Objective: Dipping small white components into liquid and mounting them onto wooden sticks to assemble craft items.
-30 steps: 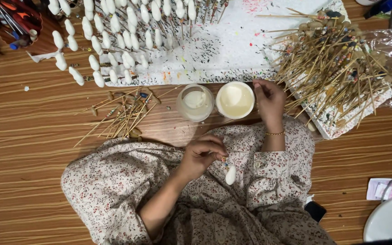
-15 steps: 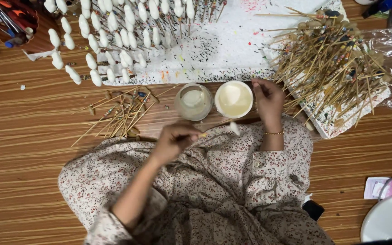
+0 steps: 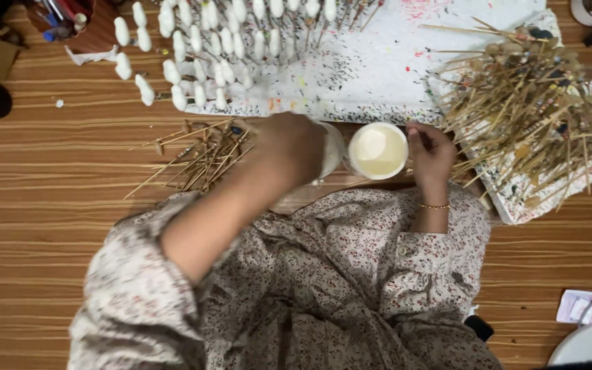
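Observation:
My left hand [image 3: 289, 147] reaches forward over a pale cup [image 3: 332, 149] and hides most of it. Its fingers are curled and blurred; the white-tipped stick it carried a moment ago is hidden beneath it. Beside that cup stands a second cup of cream paint [image 3: 377, 151]. My right hand [image 3: 432, 154] rests to its right with curled fingers against the rim; whether it grips anything I cannot tell. Behind the cups lies a speckled white foam board [image 3: 378, 75] with several white-tipped sticks [image 3: 200, 41] standing in it.
Loose bamboo sticks [image 3: 203, 157] lie on the wooden floor left of the cups. A big heap of sticks [image 3: 529, 103] covers a paint-spattered board [image 3: 515, 199] at right. A white bowl [image 3: 587, 346] and a small packet [image 3: 580, 305] sit at bottom right.
My left hand has gone from my lap, where it held a white-tipped stick, up and forward over the left cup. The right hand has stayed by the cream cup.

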